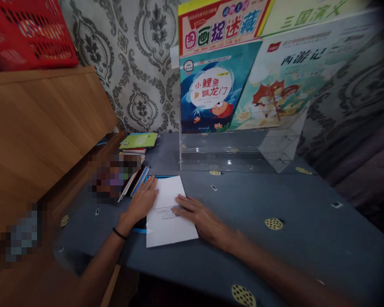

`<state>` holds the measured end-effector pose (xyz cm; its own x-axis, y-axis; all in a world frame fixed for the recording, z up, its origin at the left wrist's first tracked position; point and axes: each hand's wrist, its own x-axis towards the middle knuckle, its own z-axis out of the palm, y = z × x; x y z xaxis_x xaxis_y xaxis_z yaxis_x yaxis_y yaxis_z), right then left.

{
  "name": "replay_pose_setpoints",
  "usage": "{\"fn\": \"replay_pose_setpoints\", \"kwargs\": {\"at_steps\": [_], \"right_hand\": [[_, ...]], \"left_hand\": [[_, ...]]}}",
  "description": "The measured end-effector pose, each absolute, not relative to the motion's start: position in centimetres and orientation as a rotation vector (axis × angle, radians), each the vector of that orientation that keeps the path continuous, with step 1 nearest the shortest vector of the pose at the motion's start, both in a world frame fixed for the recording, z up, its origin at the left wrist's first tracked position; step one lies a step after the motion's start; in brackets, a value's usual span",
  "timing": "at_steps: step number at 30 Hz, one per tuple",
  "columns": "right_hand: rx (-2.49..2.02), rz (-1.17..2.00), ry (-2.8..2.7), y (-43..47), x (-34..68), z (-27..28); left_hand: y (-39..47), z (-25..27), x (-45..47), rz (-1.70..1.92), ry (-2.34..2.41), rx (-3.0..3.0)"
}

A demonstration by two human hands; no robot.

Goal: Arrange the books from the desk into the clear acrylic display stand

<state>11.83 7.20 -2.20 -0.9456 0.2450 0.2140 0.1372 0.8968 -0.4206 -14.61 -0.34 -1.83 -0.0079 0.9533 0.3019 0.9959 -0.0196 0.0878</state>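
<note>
Forearms [269, 258] end in fingers [186, 203] touching white paper [169, 233] at opposite sides.

And we're looking out from the wearer's head, forward and down over the table [233, 200], close enough that the left hand [143, 199] and right hand [196, 214] sit mid-view, wooden cabinet [41, 132] flanking left, the view reaching the patterned wall [144, 72] on the far side.
</note>
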Motion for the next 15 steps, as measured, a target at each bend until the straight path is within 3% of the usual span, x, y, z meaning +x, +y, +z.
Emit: {"fn": "replay_pose_setpoints", "kwargs": {"at_steps": [15], "right_hand": [[-0.161, 0.680, -2.935, 9.3, 10.8, 1.0]], "left_hand": [[-1.5, -1.0, -13.1, -0.546, -2.091, -1.964]]}}
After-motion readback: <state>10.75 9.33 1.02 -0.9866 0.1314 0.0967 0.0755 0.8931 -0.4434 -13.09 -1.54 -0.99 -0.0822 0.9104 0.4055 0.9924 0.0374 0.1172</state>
